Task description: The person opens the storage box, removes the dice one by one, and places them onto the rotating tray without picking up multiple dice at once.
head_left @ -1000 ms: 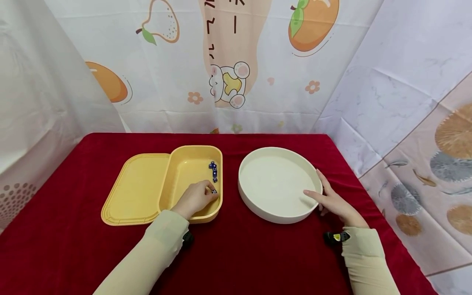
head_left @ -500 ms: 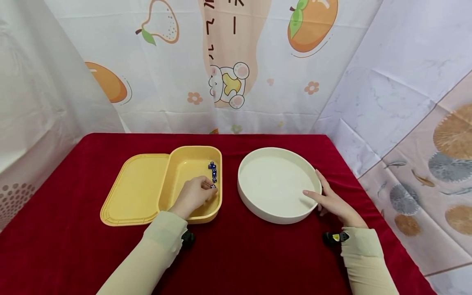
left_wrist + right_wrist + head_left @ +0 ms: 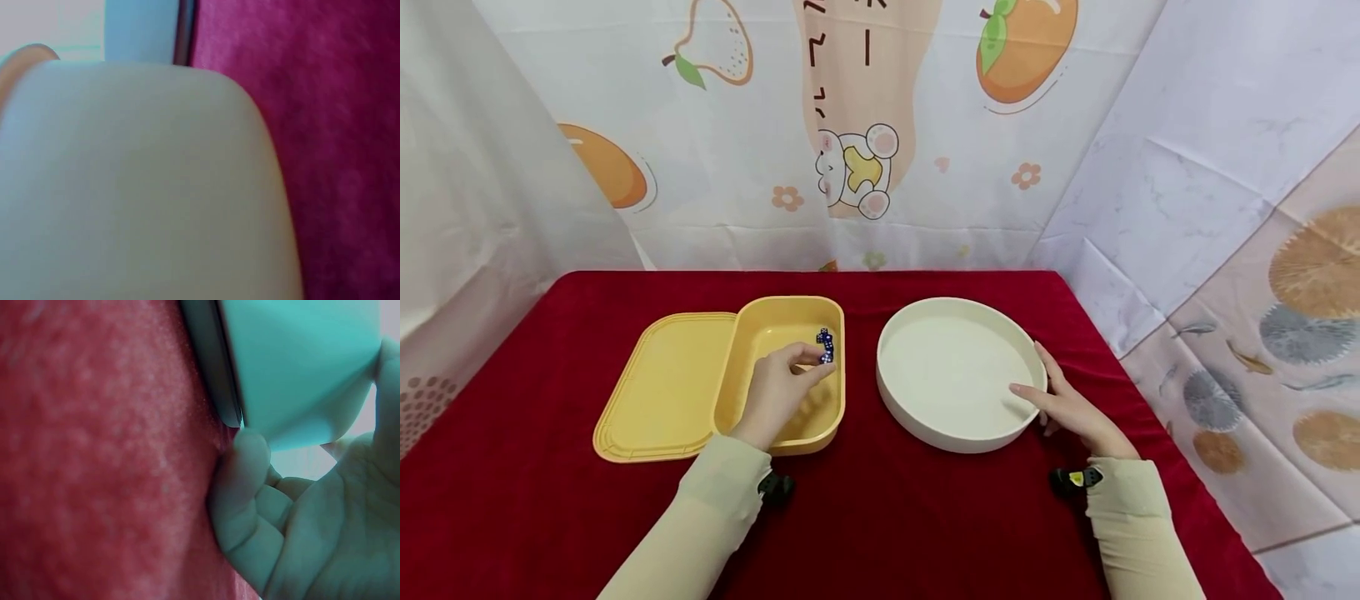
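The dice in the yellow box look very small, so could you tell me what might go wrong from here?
1. The left hand pinches at the tiny blue dice with its fingertips; one could slip and bounce onto the red cloth.
2. The remaining dice sit right beside the fingers, so they may get knocked about the yellow box.
3. The right hand only grips the white tray at its rim, which might tip or slide it.

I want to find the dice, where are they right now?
In the head view, the blue dice sit in the yellow box, at its far right, by the left hand fingertips.
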Available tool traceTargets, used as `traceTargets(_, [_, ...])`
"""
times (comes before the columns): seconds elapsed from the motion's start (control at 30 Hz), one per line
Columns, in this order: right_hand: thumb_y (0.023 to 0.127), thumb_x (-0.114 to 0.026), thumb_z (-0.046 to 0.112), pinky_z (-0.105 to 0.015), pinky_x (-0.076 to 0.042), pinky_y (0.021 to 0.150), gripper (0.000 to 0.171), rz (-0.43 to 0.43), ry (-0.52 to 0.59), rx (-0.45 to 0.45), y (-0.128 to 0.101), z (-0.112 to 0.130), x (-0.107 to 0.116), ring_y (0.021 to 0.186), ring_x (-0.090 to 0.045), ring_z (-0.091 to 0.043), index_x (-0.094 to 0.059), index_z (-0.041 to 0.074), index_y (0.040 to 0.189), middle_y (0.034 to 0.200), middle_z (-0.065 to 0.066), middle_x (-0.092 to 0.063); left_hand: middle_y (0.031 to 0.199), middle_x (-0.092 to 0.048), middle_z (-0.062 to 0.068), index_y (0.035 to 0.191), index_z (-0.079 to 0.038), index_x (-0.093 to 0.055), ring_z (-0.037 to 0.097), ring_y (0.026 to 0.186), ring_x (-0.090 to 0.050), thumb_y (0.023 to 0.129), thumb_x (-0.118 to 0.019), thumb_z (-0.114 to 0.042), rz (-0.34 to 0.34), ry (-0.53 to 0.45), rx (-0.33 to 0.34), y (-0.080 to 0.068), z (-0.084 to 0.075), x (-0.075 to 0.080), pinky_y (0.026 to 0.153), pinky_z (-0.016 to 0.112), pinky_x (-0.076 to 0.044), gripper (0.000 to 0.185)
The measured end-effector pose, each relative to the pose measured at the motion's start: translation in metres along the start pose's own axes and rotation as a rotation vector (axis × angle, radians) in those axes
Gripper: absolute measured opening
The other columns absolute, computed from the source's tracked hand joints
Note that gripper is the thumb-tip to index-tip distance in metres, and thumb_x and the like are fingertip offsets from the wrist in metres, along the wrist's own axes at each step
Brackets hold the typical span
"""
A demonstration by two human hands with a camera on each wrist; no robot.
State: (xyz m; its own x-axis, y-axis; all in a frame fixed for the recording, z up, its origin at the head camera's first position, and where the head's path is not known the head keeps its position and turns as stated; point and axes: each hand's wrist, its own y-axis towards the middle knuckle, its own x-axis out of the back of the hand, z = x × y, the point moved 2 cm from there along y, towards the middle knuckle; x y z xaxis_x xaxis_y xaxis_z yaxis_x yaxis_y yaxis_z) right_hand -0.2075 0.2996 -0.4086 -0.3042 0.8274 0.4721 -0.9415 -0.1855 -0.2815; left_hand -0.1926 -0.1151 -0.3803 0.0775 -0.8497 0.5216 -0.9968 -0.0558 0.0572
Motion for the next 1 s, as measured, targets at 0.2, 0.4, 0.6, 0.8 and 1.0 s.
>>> traceTargets(0.2, [0.095,-0.063,0.039,-0.038,-0.051,0.053,0.098,-0.003,0.006,-0.004,0.001,0.000,-0.001,0.057,-0.050,-0.017,0.012,0.034,0.158,0.063,-0.006,-0.048,0.102,-0.075,0.002,0.109,-0.016,-0.074,0.017,0.078,-0.065,0.089,-0.075,-0.030,-0.007,-0.058,-0.056,-0.004,-0.013,-0.001,0.066,0.027,-0.054,0.024])
traceTargets(0.4, [0.094,-0.063,0.040,-0.037,-0.050,0.053,0.099,-0.009,0.003,-0.004,0.001,0.000,0.000,0.057,-0.050,-0.017,0.012,0.033,0.158,0.062,-0.006,-0.048,0.098,-0.073,0.003,0.109,-0.016,-0.074,0.018,0.073,-0.064,0.089,-0.075,-0.029,0.026,-0.154,-0.078,-0.008,-0.032,-0.008,0.062,0.027,-0.056,0.024])
traceTargets(0.6, [0.094,-0.064,0.040,-0.036,-0.049,0.053,0.099,-0.020,0.005,-0.010,0.001,-0.002,0.000,0.056,-0.050,-0.017,0.012,0.033,0.158,0.062,-0.005,-0.048,0.096,-0.070,0.003,0.111,-0.018,-0.073,0.026,0.067,-0.064,0.089,-0.075,-0.027,0.087,-0.200,-0.093,-0.014,-0.049,-0.019,0.062,0.033,-0.057,0.024])
traceTargets(0.8, [0.094,-0.064,0.041,-0.036,-0.049,0.053,0.099,-0.018,0.006,-0.013,0.000,-0.002,-0.001,0.056,-0.049,-0.017,0.011,0.034,0.158,0.062,-0.005,-0.047,0.099,-0.071,0.001,0.112,-0.016,-0.073,0.018,0.075,-0.062,0.089,-0.075,-0.023,0.148,-0.240,-0.110,-0.021,-0.060,-0.035,0.066,0.033,-0.059,0.024])
traceTargets(1.0, [0.094,-0.064,0.040,-0.036,-0.049,0.053,0.099,-0.019,0.017,-0.017,0.000,0.000,-0.001,0.056,-0.048,-0.016,0.012,0.035,0.158,0.061,-0.005,-0.047,0.096,-0.073,0.001,0.110,-0.016,-0.073,0.015,0.071,-0.063,0.088,-0.076,-0.023,0.178,-0.220,-0.135,-0.020,-0.065,-0.052,0.065,0.032,-0.058,0.023])
